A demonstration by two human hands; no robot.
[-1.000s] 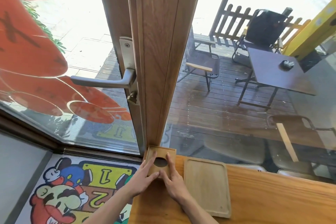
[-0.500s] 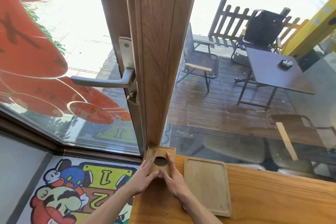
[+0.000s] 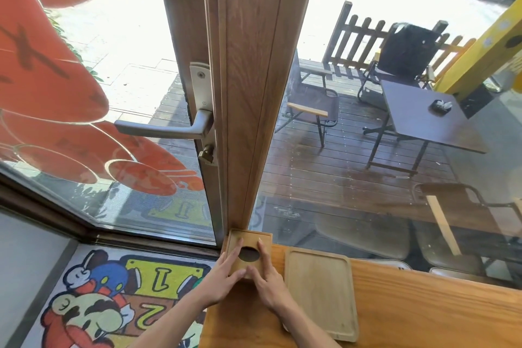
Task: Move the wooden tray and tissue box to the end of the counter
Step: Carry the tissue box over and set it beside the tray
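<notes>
A small wooden tissue box (image 3: 249, 237) with a round dark hole in its top stands at the far left corner of the wooden counter (image 3: 423, 308), against the base of the window post. My left hand (image 3: 223, 280) lies on its left side and my right hand (image 3: 267, 277) on its right, fingers flat on the lid and thumbs at its near edge. Just to the right of the box, the pale wooden tray (image 3: 320, 291) rests flat on the counter, lengthwise away from me, untouched.
A thick wooden window post (image 3: 248, 87) rises right behind the box, with a door handle (image 3: 166, 128) to its left. Glass panes close off the counter's far side. Left of the counter's end, a cartoon floor mat (image 3: 113, 297) lies below.
Both hands stay on the tissue box in the corner. The box and the tray have not visibly moved; only the view has shifted slightly.
</notes>
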